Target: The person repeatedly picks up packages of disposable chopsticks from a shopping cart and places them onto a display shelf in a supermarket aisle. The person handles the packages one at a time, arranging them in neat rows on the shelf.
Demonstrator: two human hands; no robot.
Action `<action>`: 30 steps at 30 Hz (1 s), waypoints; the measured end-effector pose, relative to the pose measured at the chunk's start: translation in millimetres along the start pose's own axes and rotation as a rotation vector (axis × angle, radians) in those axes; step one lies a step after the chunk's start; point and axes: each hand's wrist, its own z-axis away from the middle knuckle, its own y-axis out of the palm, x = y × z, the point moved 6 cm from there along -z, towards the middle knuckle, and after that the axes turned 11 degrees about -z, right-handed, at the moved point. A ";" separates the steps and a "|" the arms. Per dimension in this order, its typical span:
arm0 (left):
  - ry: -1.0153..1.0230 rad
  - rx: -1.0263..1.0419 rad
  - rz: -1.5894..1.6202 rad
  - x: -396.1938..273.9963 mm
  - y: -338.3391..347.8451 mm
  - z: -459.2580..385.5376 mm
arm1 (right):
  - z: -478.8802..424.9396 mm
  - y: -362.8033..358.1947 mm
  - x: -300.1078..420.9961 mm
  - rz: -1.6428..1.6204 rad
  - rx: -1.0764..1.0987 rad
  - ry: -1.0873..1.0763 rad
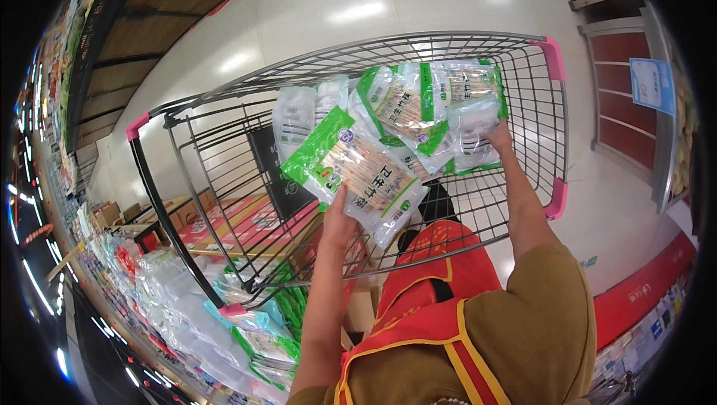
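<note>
A wire shopping cart (526,142) with pink corner caps stands before me. My left hand (339,220) grips the edge of a clear and green pack of bamboo chopsticks (367,172), its printed front facing up, over the cart. On the cart's right side, my right hand (498,135) holds the edge of another clear plastic pack (475,122), which shows a barcode side. Several similar packs lie heaped between and behind my hands, one chopstick pack (400,105) face up among them. Two packs (296,114) rest with barcodes showing, left of the heap.
The cart's black push handle (173,220) is at left. Plastic-wrapped goods (185,304) and more green packs (269,343) lie lower left, beside red cardboard boxes (252,220). A wooden display stand (151,30) rises upper left; red-panelled stands (624,91) line the right.
</note>
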 end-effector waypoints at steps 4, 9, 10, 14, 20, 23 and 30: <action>0.081 -0.022 0.000 -7.5 4.6 6.4 | 11.5 -8.3 27.5 0.166 -0.314 -0.007; 0.293 -0.324 -0.447 -20.1 20.4 28.1 | 79.4 58.3 100.0 -0.628 0.471 0.297; 0.251 -0.379 -0.385 -25.4 30.8 34.7 | 115.4 80.2 119.6 -0.689 0.813 0.389; 0.499 -0.384 -0.348 4.9 20.4 21.5 | 259.0 92.1 219.9 -1.156 1.346 0.840; 0.424 -0.013 -0.855 51.3 22.6 39.8 | 259.5 97.0 270.4 -1.619 1.241 0.575; 0.068 0.217 -0.305 37.5 19.8 37.2 | 223.6 73.5 273.4 -1.449 1.344 0.284; -0.037 0.270 -0.588 -4.2 -0.3 43.9 | 218.7 45.8 299.4 -0.599 1.215 -0.113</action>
